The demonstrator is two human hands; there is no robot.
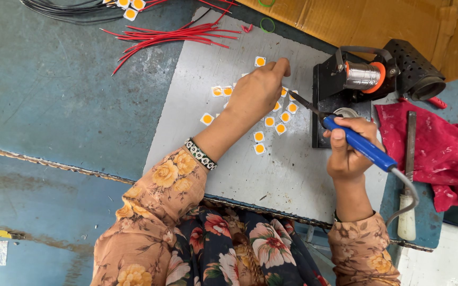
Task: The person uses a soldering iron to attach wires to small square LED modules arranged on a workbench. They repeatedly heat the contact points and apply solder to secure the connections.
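Left hand (258, 90) lies knuckles-up over a scatter of small white square chips with orange centres (259, 136), fingers curled and pressed together at the tips, seemingly pinning one chip near the far edge of the cluster, though the chip under the fingertips is hidden; a beaded band (201, 154) sits at that wrist; right hand (348, 151) is wrapped tight around the blue handle of a soldering iron (360, 144), held pen-fashion, its dark tip angled toward the left hand and ending just beside the chips near its fingers; the chips rest on a grey metal sheet (287, 175) laid on a blue-green worktable (54, 95); a black stand with a spool of solder wire (362, 75) stands just beyond the right hand; a red rag (441, 148) lies to the right, a metal file with a pale handle (409, 175) across its edge; red wires (176, 36) lie fanned at the sheet's far corner; floral sleeves cover both forearms.
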